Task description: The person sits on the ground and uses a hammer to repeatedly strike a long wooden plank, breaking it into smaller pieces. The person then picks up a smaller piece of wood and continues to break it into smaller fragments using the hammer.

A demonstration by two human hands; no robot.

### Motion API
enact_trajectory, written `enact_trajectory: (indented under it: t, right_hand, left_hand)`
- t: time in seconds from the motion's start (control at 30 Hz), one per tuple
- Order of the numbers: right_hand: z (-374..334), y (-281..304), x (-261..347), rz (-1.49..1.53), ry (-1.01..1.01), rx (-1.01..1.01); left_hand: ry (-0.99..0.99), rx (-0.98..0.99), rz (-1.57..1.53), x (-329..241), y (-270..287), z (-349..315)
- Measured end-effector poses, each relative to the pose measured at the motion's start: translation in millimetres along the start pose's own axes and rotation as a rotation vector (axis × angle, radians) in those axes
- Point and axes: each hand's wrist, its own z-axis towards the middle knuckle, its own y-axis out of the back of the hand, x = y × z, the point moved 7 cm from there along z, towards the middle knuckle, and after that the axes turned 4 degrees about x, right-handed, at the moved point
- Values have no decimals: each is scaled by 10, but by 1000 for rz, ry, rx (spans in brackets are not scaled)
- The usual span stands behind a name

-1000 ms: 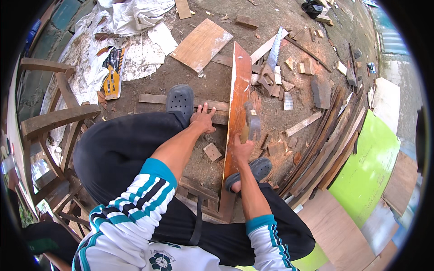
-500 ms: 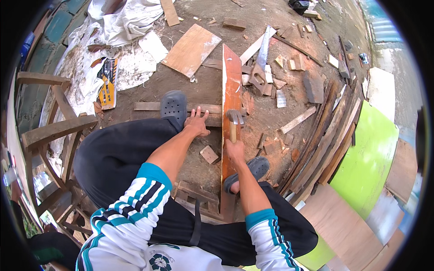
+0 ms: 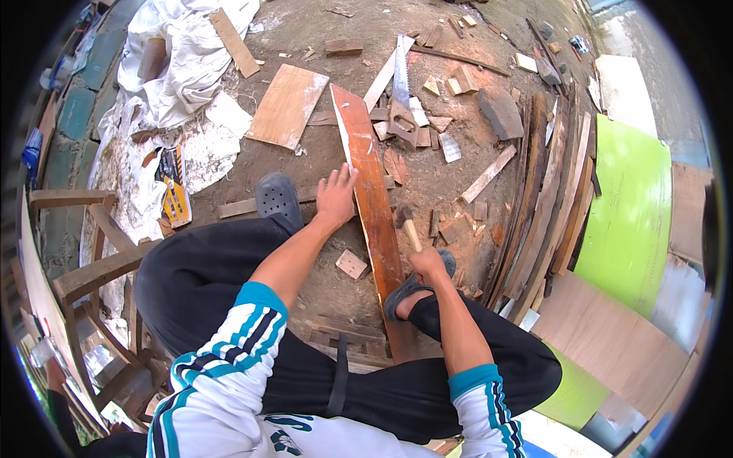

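Observation:
A long reddish-brown board (image 3: 372, 198) runs away from me between my legs. My left hand (image 3: 337, 198) is beside its left edge, fingers spread; whether the fingertips touch the board I cannot tell. In my right hand (image 3: 427, 264) is a hammer (image 3: 410, 227), gripped by its pale wooden handle, with the metal head just right of the board. My right foot, in a grey clog (image 3: 401, 296), is against the board's near part. The other clog (image 3: 276, 197) is left of my left hand, beside a wooden strip (image 3: 238, 207) lying across the ground.
A handsaw (image 3: 402, 99) lies among offcuts beyond the board. Long timber strips (image 3: 544, 206) are stacked at right, beside a lime-green panel (image 3: 628, 221). A plywood piece (image 3: 287, 105), white sheeting (image 3: 183, 46) and a yellow-black package (image 3: 175, 187) lie at left, near a wooden chair frame (image 3: 107, 271).
The hammer has moved off the board to its right, held in my right hand. My left hand has shifted up to the board's edge. The board now slants more, its far end leftward.

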Motion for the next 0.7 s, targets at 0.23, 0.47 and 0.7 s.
enact_trajectory:
  t: [0.23,0.47,0.7]
  right_hand:
    - [-23,-191,-707,-198,-90,-63]
    - [-22,-116,-735,-46,-195,35]
    - [-67,-136,-791,-112,-220,17]
  left_hand:
    - [-6,193,113,-268,-358,58]
    - [-62,328,182,-387,-238,-29]
    - [-52,464,139,-412,-105,-60]
